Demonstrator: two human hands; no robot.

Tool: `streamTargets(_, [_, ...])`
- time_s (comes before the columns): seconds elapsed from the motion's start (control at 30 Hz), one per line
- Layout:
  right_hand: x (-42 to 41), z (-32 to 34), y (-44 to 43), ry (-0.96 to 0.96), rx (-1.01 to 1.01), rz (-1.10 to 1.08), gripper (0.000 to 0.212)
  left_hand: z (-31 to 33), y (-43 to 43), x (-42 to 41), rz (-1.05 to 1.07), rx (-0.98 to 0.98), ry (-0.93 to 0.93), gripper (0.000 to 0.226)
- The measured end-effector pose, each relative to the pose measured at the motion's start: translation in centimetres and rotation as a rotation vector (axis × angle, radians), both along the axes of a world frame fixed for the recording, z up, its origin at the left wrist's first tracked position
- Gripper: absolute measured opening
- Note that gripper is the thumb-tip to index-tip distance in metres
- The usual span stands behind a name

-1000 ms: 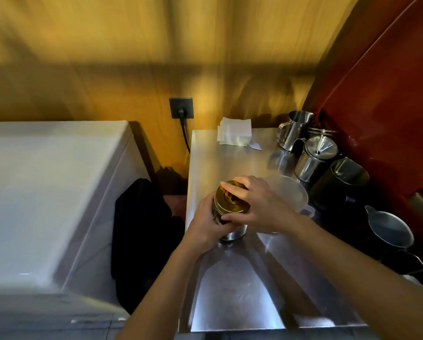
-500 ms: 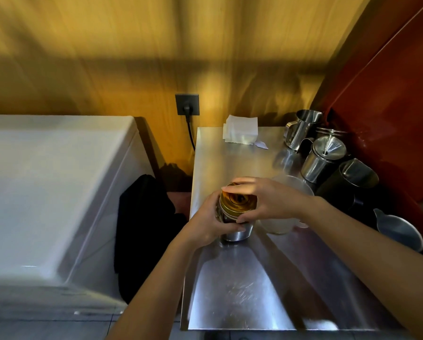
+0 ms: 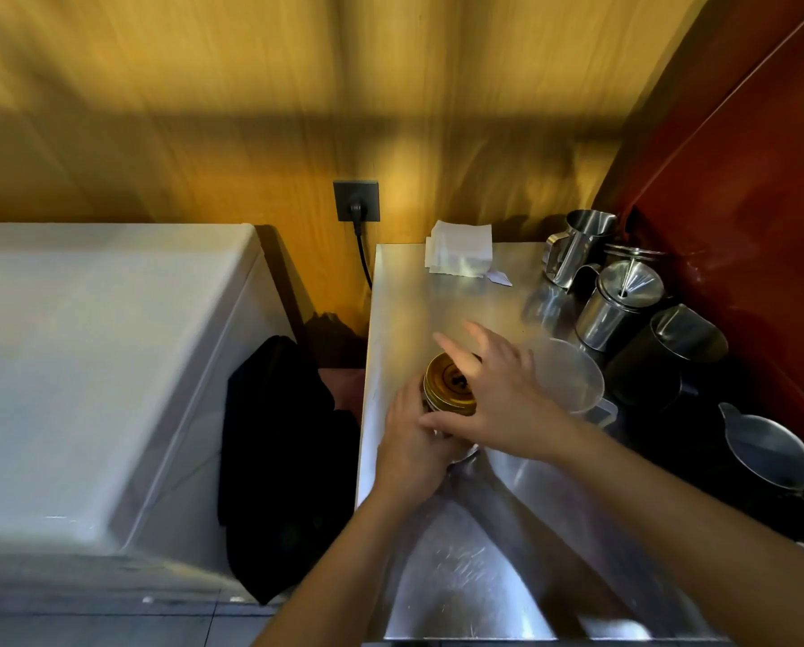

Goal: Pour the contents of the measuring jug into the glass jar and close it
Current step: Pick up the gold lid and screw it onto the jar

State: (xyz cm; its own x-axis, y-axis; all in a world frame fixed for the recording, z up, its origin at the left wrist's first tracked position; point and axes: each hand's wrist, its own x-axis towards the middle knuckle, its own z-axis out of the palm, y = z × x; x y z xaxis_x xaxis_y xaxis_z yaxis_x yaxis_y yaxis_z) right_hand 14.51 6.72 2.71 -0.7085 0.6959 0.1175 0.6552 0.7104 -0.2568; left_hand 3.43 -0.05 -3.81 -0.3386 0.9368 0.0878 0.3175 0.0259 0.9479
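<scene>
The glass jar (image 3: 442,415) stands near the steel counter's (image 3: 437,296) left edge, gold lid (image 3: 451,382) on. Left hand (image 3: 412,448) wraps its side; right hand (image 3: 498,396) lies over the lid, fingers spread. The empty measuring jug (image 3: 573,378) sits just beside.

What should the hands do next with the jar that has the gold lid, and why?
Probably close the right hand back around the gold lid and give another tightening turn. Its fingers are spread above the lid instead of gripping it, while the left hand holds the glass jar steady on the steel counter. The plastic measuring jug stands aside, looking empty. Whether the lid is fully tight cannot be seen.
</scene>
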Motion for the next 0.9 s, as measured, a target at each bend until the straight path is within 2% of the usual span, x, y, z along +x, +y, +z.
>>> streamTargets(0.1, [0.8,1.5,1.3,-0.065,-0.199,0.247,0.081,0.3,0.7,-2.0,-0.218,-0.008,-0.100,0.065])
streamTargets(0.2, [0.7,2.5,1.9,-0.115,-0.257,0.298,0.072,0.4,1.1,-3.2,-0.359,-0.086,-0.158,0.077])
streamTargets(0.23, [0.6,2.7,2.0,-0.117,-0.217,0.294,0.068,0.5,1.2,-3.5,-0.383,-0.098,-0.187,0.077])
streamTargets(0.3, [0.3,2.6,1.5,-0.165,0.018,0.251,0.061,0.9,1.1,-3.4,-0.390,-0.069,-0.223,0.069])
streamTargets(0.33, [0.0,2.3,1.1,-0.197,0.144,0.200,0.059,1.0,0.9,-3.0,-0.359,-0.045,-0.222,0.065])
streamTargets(0.4, [-0.5,1.5,0.2,-0.212,0.271,0.067,0.056,0.9,0.4,-1.2,-0.183,-0.034,-0.142,0.063])
streamTargets(0.47, [-1.1,0.8,-0.7,-0.167,0.306,-0.054,0.056,0.5,-0.4,1.3,0.081,-0.056,-0.022,0.068])
streamTargets(0.53, [-1.5,0.6,-1.2,-0.164,0.307,-0.140,0.060,0.3,-1.0,3.1,0.215,-0.049,0.046,0.068])
streamTargets(0.6, [-1.5,0.8,-1.1,-0.197,0.228,-0.177,0.071,0.6,-0.8,2.7,0.172,-0.011,-0.017,0.062])
streamTargets(0.67, [-0.9,1.2,-0.5,-0.178,0.079,-0.064,0.078,1.1,-0.5,1.2,0.021,0.009,-0.111,0.062])
streamTargets(0.8, [0.0,3.1,0.8,-0.192,-0.166,0.304,0.070,1.3,0.1,-2.4,-0.322,-0.062,-0.168,0.070])
streamTargets(0.9, [0.2,3.4,1.5,-0.200,-0.245,0.322,0.063,1.4,0.5,-3.5,-0.410,-0.117,-0.227,0.074])
